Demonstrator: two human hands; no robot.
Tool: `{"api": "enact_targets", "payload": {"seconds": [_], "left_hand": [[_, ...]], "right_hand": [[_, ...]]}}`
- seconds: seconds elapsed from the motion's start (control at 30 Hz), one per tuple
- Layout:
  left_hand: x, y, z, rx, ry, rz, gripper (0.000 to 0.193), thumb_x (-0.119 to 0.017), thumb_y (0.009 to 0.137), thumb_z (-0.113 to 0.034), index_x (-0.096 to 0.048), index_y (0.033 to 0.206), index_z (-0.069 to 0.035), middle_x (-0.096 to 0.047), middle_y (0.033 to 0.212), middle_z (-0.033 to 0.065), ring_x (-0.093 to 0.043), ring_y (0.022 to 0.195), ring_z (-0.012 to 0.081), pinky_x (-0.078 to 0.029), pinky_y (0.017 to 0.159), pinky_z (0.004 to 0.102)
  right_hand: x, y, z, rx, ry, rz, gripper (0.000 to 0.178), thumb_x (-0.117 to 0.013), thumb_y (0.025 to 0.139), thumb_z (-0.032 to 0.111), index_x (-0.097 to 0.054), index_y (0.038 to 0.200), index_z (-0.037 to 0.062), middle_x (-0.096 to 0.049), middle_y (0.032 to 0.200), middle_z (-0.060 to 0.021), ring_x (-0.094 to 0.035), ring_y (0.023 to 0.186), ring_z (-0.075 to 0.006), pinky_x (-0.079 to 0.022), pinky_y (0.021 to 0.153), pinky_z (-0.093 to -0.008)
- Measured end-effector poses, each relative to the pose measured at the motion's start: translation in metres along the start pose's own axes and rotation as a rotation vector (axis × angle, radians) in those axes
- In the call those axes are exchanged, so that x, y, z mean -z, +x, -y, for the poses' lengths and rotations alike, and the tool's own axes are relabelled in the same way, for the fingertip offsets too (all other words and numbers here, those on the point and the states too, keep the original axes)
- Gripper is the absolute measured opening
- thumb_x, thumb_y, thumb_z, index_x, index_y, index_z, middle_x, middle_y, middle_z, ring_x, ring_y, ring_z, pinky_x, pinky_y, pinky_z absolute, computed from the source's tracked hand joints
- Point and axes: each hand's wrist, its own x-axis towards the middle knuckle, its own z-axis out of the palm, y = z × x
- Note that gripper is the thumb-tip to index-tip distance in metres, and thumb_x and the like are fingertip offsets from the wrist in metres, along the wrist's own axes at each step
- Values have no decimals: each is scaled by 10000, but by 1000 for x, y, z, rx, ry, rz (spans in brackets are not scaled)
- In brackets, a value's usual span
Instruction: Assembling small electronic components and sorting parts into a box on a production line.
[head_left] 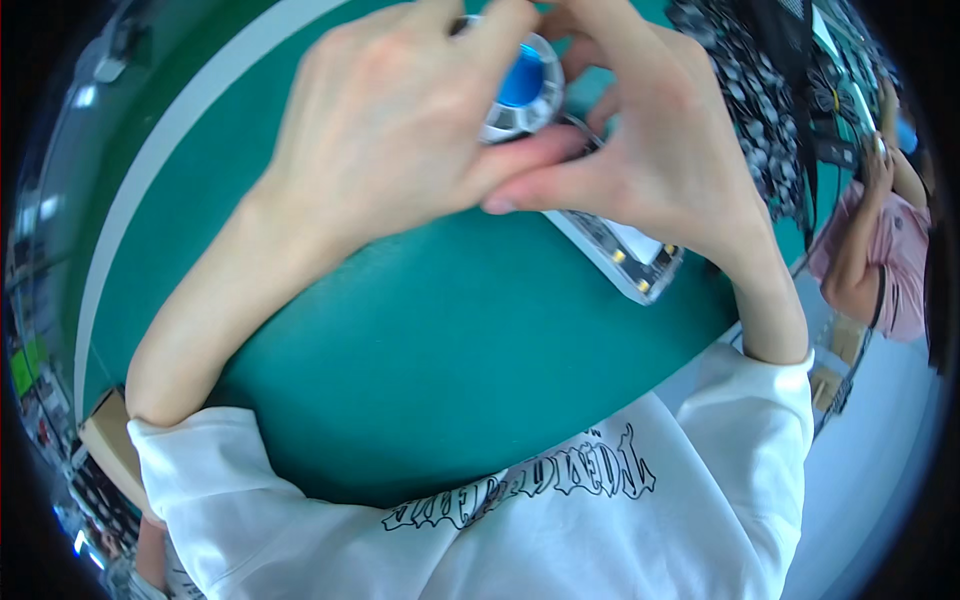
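At the top of the head view my hands come together over the green table. My left hand (395, 125) has its fingers curled round a round part (522, 82) with a shiny blue centre and a silver-white rim. My right hand (665, 130) is closed just beside it, its thumb close to my left thumb. A thin dark piece (585, 128) shows between the hands; which fingers grip it is unclear. Partly under my right hand lies a long device (622, 256) with a clear edge, a white block and gold-coloured spots. Its far end is hidden by my hands.
A heap of small black and silver parts (765, 110) lies at the right. Beyond it, a person in a pink top (885, 250) works with both hands. A cardboard box (115, 445) stands at the lower left, by the green table's edge (640, 395).
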Motion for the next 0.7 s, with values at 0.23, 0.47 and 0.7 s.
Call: {"api": "enact_targets", "payload": {"seconds": [0.23,0.47,0.7], "left_hand": [[-23,11,-13,-25,-4,-129,581,-791,714,-503,-604,1018,-43,-601,809,141,-648,713,301,-524,568,387],[5,32,33,213,-65,-182,601,-768,777,-417,-608,1237,-65,-648,1099,146,-638,980,365,-520,828,424],[65,41,153,330,428,-422,394,-615,919,-339,-633,1262,-146,-603,1285,139,-557,1201,345,-467,983,441]], "right_hand": [[11,-9,-6,-139,81,10,922,-903,507,185,-525,1339,64,-642,1085,-121,-633,844,-230,-523,661,-330],[17,-9,5,-176,-323,43,843,-823,671,179,-421,1410,121,-666,1079,-177,-665,865,-410,-541,725,-467],[11,132,-53,-102,-369,-103,377,-694,791,291,-568,1067,67,-679,911,-182,-654,807,-421,-509,697,-509]]}}
